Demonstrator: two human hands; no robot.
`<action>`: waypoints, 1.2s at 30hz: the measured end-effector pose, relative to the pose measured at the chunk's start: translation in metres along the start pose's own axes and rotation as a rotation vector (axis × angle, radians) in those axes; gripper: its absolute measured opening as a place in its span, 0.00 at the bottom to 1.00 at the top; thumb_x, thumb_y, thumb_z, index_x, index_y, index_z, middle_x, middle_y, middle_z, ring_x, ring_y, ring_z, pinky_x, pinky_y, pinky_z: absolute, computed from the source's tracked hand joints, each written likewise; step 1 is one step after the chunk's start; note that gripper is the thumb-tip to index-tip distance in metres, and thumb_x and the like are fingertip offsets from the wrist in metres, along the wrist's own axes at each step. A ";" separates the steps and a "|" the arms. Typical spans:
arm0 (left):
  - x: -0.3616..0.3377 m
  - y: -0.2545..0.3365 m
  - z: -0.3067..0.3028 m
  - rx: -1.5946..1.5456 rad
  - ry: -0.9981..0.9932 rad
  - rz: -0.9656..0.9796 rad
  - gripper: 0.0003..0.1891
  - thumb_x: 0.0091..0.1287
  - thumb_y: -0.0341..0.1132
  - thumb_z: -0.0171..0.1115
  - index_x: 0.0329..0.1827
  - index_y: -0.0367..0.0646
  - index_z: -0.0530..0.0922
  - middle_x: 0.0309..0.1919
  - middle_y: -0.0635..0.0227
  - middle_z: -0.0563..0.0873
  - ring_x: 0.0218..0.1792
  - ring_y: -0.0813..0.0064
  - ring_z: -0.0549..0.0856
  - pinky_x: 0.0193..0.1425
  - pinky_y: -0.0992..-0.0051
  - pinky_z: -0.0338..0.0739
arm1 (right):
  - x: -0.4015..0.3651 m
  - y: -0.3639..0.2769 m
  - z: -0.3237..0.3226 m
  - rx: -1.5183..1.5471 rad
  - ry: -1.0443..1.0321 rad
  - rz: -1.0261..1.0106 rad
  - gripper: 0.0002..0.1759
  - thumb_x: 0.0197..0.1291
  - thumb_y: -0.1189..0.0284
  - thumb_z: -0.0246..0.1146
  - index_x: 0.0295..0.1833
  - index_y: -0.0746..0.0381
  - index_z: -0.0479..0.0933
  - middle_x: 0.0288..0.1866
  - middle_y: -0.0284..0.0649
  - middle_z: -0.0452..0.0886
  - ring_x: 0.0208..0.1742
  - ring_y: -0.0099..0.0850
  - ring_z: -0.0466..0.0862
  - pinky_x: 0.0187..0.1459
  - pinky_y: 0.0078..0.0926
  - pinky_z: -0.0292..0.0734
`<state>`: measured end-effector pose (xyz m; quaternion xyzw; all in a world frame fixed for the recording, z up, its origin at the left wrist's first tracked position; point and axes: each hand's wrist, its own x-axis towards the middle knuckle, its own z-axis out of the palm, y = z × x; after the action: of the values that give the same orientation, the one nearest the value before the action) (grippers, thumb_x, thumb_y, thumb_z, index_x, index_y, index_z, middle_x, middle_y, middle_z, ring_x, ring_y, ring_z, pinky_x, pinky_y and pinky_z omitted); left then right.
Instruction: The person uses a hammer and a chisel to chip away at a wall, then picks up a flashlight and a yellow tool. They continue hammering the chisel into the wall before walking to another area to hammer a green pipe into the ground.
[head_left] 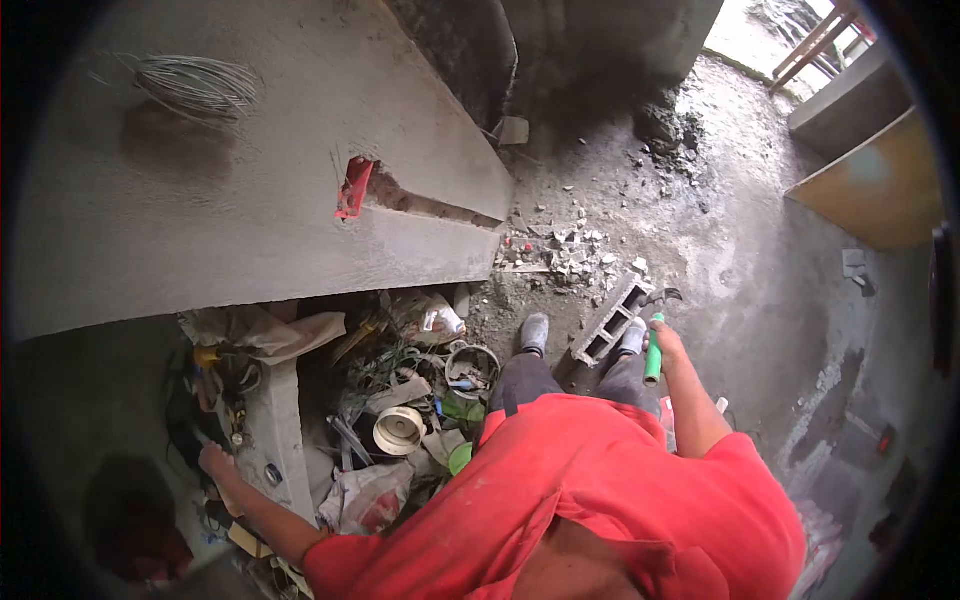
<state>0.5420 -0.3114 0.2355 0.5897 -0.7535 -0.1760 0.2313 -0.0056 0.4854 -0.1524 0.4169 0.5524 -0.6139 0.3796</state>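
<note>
My right hand (667,342) is closed around the green handle of a hammer (653,362), whose dark claw head points up and to the right. Just beside it, a grey hollow concrete block (610,318) stands near my feet. My left hand (215,462) reaches out to the far left, by a dark bag or strap (184,410) at the end of a narrow ledge (282,435). Its fingers are too small and dim to make out what they touch, if anything.
A grey wall (260,220) with a red electrical box (354,187) and a cut groove rises at the upper left. Rubble (580,255) lies at its foot. Buckets (398,431), wires and bags clutter the lower left. A wooden board (880,180) leans at right.
</note>
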 end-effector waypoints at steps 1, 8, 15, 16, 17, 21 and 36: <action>-0.020 0.034 -0.003 -0.226 0.163 -0.209 0.15 0.70 0.44 0.60 0.46 0.41 0.75 0.29 0.67 0.76 0.26 0.71 0.77 0.30 0.65 0.75 | 0.005 -0.001 -0.003 -0.001 -0.015 -0.016 0.10 0.66 0.63 0.61 0.40 0.59 0.74 0.25 0.33 0.75 0.20 0.27 0.76 0.21 0.29 0.75; -0.251 0.280 0.090 -0.351 -0.041 0.018 0.31 0.66 0.52 0.64 0.65 0.42 0.69 0.33 0.72 0.76 0.28 0.80 0.76 0.28 0.79 0.73 | -0.017 -0.028 -0.012 -0.041 -0.225 -0.114 0.08 0.63 0.67 0.64 0.42 0.59 0.75 0.26 0.32 0.76 0.22 0.25 0.78 0.21 0.27 0.74; -0.319 0.376 0.352 -0.017 -0.862 0.078 0.15 0.72 0.41 0.58 0.51 0.39 0.75 0.27 0.67 0.79 0.27 0.79 0.79 0.30 0.73 0.75 | 0.006 -0.073 0.010 -0.626 -0.166 -0.472 0.10 0.65 0.67 0.62 0.47 0.60 0.74 0.24 0.31 0.73 0.17 0.20 0.71 0.15 0.23 0.69; -0.312 0.383 0.369 0.058 -0.870 0.073 0.15 0.71 0.41 0.57 0.51 0.39 0.75 0.27 0.63 0.80 0.28 0.76 0.82 0.32 0.70 0.76 | 0.000 -0.072 0.016 -0.618 -0.168 -0.469 0.10 0.65 0.67 0.62 0.47 0.60 0.74 0.24 0.31 0.73 0.17 0.20 0.71 0.15 0.23 0.69; -0.302 0.389 0.385 0.131 -0.877 0.072 0.15 0.71 0.41 0.57 0.51 0.39 0.75 0.27 0.60 0.81 0.30 0.73 0.84 0.34 0.67 0.78 | -0.010 -0.074 0.025 -0.520 -0.195 -0.421 0.11 0.66 0.65 0.61 0.47 0.60 0.74 0.24 0.31 0.72 0.17 0.20 0.71 0.15 0.23 0.69; -0.233 0.325 0.465 0.257 -0.704 0.549 0.15 0.72 0.43 0.55 0.48 0.39 0.75 0.27 0.58 0.81 0.27 0.70 0.85 0.31 0.64 0.79 | -0.030 -0.065 0.061 -0.351 -0.193 -0.340 0.16 0.69 0.56 0.58 0.44 0.59 0.74 0.22 0.30 0.71 0.17 0.21 0.71 0.16 0.24 0.68; -0.212 0.372 0.474 -0.011 -1.014 -0.140 0.18 0.72 0.50 0.54 0.47 0.43 0.74 0.25 0.73 0.74 0.16 0.82 0.70 0.17 0.75 0.65 | -0.071 -0.025 0.237 0.279 -0.420 -0.253 0.25 0.70 0.44 0.56 0.44 0.57 0.72 0.24 0.29 0.70 0.17 0.23 0.70 0.18 0.24 0.69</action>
<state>0.0201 -0.0193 0.0120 0.4780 -0.7287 -0.4591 -0.1723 -0.0250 0.2526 -0.0675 0.2568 0.4194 -0.7995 0.3449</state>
